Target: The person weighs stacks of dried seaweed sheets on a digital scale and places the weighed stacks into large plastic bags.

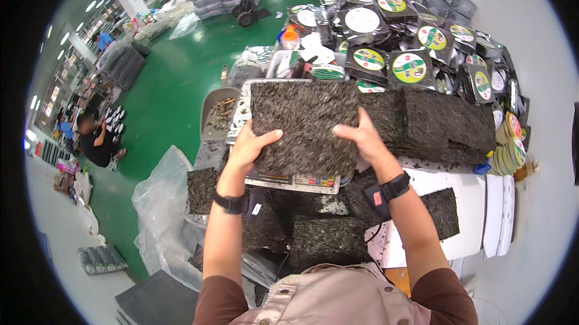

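Both my hands hold a dark, square stack of dried seaweed sheets (305, 121) over a digital scale (316, 181). The left hand (253, 144) grips its left edge, thumb on top; my right hand (364, 137) grips the right edge the same way. How thick the stack is cannot be told from above. Directly right of it, large piles of seaweed sheets (448, 126) lie on the table. Nearer my body are more seaweed stacks (328, 239), and a small seaweed piece (441, 214) lies on the white surface at the right.
Sealed black packs with round labels (409, 68) are heaped at the back. Rolls of round stickers (509, 155) stand at the right edge. A dustpan with scraps (221, 110) and a clear plastic bag (165, 207) are at the left. Another person (96, 141) crouches on the green floor farther off.
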The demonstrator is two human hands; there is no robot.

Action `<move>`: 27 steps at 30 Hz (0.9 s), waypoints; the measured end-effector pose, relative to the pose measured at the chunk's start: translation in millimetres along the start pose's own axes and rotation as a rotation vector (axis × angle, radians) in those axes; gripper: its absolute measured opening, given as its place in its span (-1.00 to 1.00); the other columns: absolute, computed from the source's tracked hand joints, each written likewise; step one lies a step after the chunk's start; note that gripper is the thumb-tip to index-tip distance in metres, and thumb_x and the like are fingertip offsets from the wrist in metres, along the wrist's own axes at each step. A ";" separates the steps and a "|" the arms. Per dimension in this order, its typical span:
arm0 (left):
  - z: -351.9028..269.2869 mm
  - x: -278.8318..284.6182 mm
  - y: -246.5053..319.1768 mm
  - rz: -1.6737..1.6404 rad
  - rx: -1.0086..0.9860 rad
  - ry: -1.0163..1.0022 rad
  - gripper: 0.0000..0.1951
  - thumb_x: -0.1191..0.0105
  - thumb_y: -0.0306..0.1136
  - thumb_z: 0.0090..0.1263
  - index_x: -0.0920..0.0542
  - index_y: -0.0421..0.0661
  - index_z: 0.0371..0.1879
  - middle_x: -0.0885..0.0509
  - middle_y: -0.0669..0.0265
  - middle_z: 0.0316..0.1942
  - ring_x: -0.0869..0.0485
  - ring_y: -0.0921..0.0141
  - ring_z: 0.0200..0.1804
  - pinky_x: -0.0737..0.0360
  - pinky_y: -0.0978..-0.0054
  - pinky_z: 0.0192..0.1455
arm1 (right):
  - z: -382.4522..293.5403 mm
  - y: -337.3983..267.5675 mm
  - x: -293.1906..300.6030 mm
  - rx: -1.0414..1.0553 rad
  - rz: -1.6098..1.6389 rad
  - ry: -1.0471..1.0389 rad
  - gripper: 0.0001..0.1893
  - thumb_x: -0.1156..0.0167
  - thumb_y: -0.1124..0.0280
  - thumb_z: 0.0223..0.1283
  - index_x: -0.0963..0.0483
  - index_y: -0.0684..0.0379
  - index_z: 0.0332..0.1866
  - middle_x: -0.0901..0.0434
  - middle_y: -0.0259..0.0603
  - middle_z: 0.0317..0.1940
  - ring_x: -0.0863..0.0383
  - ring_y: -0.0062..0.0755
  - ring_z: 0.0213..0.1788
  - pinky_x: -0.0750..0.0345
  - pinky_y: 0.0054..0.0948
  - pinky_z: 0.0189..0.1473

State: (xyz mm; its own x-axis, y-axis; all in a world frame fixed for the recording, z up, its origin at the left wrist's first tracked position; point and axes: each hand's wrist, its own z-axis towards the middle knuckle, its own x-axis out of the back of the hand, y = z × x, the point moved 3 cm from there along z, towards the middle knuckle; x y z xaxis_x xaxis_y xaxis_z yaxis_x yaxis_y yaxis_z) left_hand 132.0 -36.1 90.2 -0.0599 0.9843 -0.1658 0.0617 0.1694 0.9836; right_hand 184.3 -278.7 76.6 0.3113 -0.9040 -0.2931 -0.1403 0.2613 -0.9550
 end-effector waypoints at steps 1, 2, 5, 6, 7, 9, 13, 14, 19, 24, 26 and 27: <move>-4.0 -0.7 -3.6 0.054 0.066 -0.012 -0.40 -0.31 -0.45 0.05 -0.35 -0.33 0.08 -0.58 0.16 -0.07 -0.58 0.36 -0.07 -0.51 0.41 0.05 | -11.3 6.7 -2.4 -0.003 0.096 -0.059 -0.14 -0.43 0.44 -0.20 -0.08 0.42 0.23 -0.41 -0.02 0.03 -0.43 -0.24 0.10 -0.35 -0.32 0.19; -9.8 -3.4 -3.9 0.086 0.141 -0.029 -0.40 -0.31 -0.44 0.05 -0.35 -0.34 0.08 -0.58 0.14 -0.07 -0.59 0.35 -0.08 -0.53 0.41 0.04 | -22.0 16.6 -2.0 -0.060 0.101 -0.027 -0.16 -0.42 0.47 -0.19 -0.08 0.43 0.23 -0.42 -0.01 0.03 -0.45 -0.24 0.08 -0.37 -0.32 0.18; -18.4 -7.6 -13.8 0.174 0.313 -0.083 -0.36 -0.32 -0.39 0.06 -0.33 -0.37 0.10 -0.57 0.10 -0.04 -0.59 0.33 -0.05 -0.52 0.37 0.06 | -46.5 47.7 5.8 -0.208 0.190 0.009 -0.22 -0.38 0.54 -0.13 -0.09 0.43 0.22 -0.45 -0.02 -0.01 -0.52 -0.28 0.00 -0.48 -0.34 0.08; -21.0 -10.1 -15.5 0.246 0.345 -0.068 -0.36 -0.29 -0.31 0.10 -0.33 -0.35 0.12 -0.56 0.09 -0.02 -0.57 0.33 -0.01 -0.49 0.37 0.09 | -52.4 53.7 8.3 -0.222 0.236 0.033 -0.26 -0.37 0.55 -0.12 -0.13 0.40 0.20 -0.48 -0.07 -0.06 -0.55 -0.31 -0.07 -0.53 -0.37 0.00; -24.0 -11.0 -18.2 0.319 0.375 -0.050 -0.36 -0.26 -0.24 0.13 -0.33 -0.32 0.14 -0.55 0.09 0.00 -0.55 0.33 0.02 -0.47 0.37 0.12 | -58.7 54.7 11.3 -0.226 0.226 0.067 -0.30 -0.37 0.53 -0.12 -0.17 0.37 0.17 -0.49 -0.09 -0.09 -0.55 -0.32 -0.07 -0.53 -0.37 -0.01; -25.0 -3.7 -29.1 -0.117 0.440 -0.052 -0.30 -0.09 0.01 0.24 -0.28 -0.24 0.23 -0.46 0.06 0.13 -0.43 0.27 0.17 -0.28 0.30 0.27 | -65.0 59.4 22.3 -0.257 0.274 0.091 -0.34 -0.35 0.51 -0.09 -0.19 0.34 0.15 -0.49 -0.10 -0.09 -0.55 -0.32 -0.07 -0.53 -0.36 -0.01; -43.8 16.9 -13.1 -0.324 0.087 0.205 -0.36 0.15 0.13 0.35 -0.35 -0.20 0.19 -0.36 0.03 0.23 -0.33 0.17 0.26 -0.07 0.19 0.37 | -64.3 48.0 46.3 -0.069 0.558 0.334 -0.60 -0.25 0.45 0.04 -0.37 0.32 0.01 -0.53 -0.12 -0.10 -0.56 -0.30 -0.06 -0.54 -0.28 0.00; -52.0 20.5 -16.7 -0.345 0.057 0.231 -0.41 0.18 0.10 0.37 -0.38 -0.18 0.15 -0.41 0.05 0.19 -0.39 0.20 0.21 -0.15 0.21 0.33 | -55.0 48.5 58.2 -0.010 0.674 0.355 -0.62 -0.23 0.42 0.08 -0.39 0.32 0.01 -0.52 -0.12 -0.09 -0.56 -0.28 -0.06 -0.53 -0.26 0.01; -93.9 17.6 -54.5 -0.507 0.064 0.281 -0.61 0.17 -0.04 0.42 -0.48 -0.14 -0.10 -0.60 0.19 -0.08 -0.60 0.29 -0.12 -0.52 0.34 0.00 | 5.0 60.0 90.6 0.076 0.908 0.546 -0.57 -0.19 0.23 0.16 -0.36 0.18 0.10 -0.45 -0.21 0.08 -0.42 -0.22 0.11 -0.35 -0.16 0.20; -130.4 8.0 -92.7 -0.552 0.166 0.317 -0.63 0.15 -0.05 0.41 -0.52 -0.14 -0.20 -0.63 0.19 -0.22 -0.62 0.29 -0.22 -0.55 0.33 -0.07 | 38.1 81.2 93.6 0.004 0.881 0.770 -0.38 -0.34 0.21 -0.01 -0.28 0.19 0.16 -0.41 -0.20 0.11 -0.40 -0.21 0.12 -0.23 -0.05 0.26; -141.8 6.5 -98.2 -0.574 0.204 0.296 -0.63 0.15 -0.05 0.41 -0.52 -0.15 -0.19 -0.64 0.15 -0.24 -0.63 0.27 -0.23 -0.57 0.32 -0.07 | 44.1 86.5 91.9 -0.033 0.809 0.876 -0.17 -0.39 0.16 -0.07 -0.10 0.25 0.26 -0.31 -0.14 0.19 -0.36 -0.22 0.15 -0.18 -0.01 0.25; -147.4 9.8 -103.1 -0.571 0.198 0.300 -0.63 0.13 -0.06 0.41 -0.52 -0.16 -0.19 -0.64 0.15 -0.24 -0.63 0.27 -0.23 -0.56 0.33 -0.07 | 46.0 89.9 92.9 -0.084 0.721 1.028 -0.13 -0.40 0.13 -0.10 -0.05 0.29 0.23 -0.31 -0.14 0.12 -0.34 -0.29 0.08 -0.30 -0.14 0.08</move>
State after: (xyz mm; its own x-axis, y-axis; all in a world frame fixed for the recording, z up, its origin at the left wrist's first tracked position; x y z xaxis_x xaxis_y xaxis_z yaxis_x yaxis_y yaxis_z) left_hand -21.7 -51.2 -2.4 -0.4096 0.6863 -0.6011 0.1176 0.6931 0.7112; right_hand 243.9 -323.6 -38.6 -0.7300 -0.4199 -0.5392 -0.0444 0.8165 -0.5757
